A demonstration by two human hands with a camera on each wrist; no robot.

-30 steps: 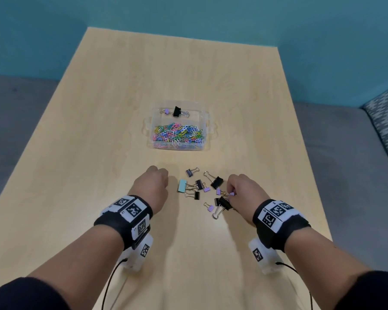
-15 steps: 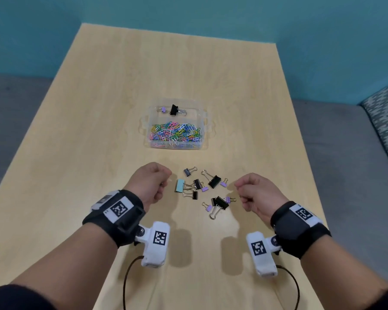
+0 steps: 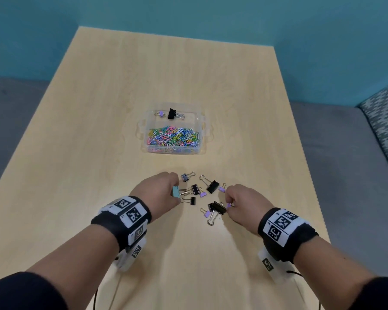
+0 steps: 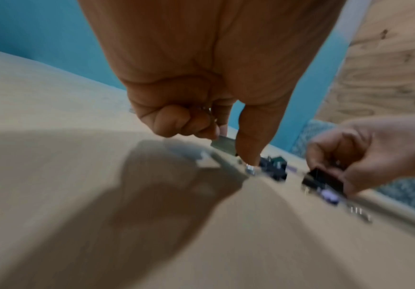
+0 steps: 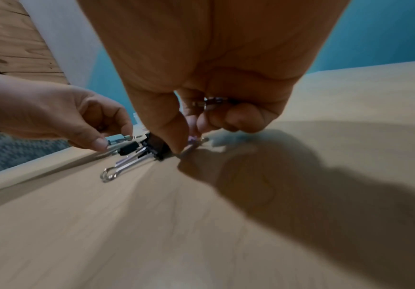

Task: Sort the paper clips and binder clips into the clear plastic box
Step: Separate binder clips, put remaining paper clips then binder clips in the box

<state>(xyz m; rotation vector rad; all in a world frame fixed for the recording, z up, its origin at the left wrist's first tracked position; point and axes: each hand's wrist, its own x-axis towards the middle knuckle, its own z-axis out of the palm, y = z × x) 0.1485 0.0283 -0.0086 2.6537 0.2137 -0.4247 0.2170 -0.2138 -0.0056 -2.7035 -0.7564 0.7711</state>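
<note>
The clear plastic box [image 3: 201, 139] stands mid-table, with coloured paper clips [image 3: 173, 137] in its near compartment and a black binder clip [image 3: 171, 113] beside a purple one in the far compartment. Several loose binder clips [image 3: 212, 186] lie between my hands. My left hand [image 3: 174, 186] pinches a light blue binder clip [image 3: 175, 193] at the pile's left edge; in the left wrist view its thumb [image 4: 248, 154] presses beside the clip [image 4: 222, 143]. My right hand [image 3: 231, 203] pinches a small purple binder clip [image 3: 228, 206] [image 5: 192, 139] next to a large black clip [image 5: 155, 145]. A metal clip [image 5: 211, 102] sits inside its curled fingers.
The wooden table [image 3: 99, 153] ends close to my right wrist. A grey sofa with a patterned cushion [image 3: 385, 121] runs along the right. Teal walls stand behind the table. Cables hang from the wrist cameras [image 3: 132, 253].
Both hands have come down and inward from fists held beside the pile. The left now pinches the light blue clip, the right the small purple clip.
</note>
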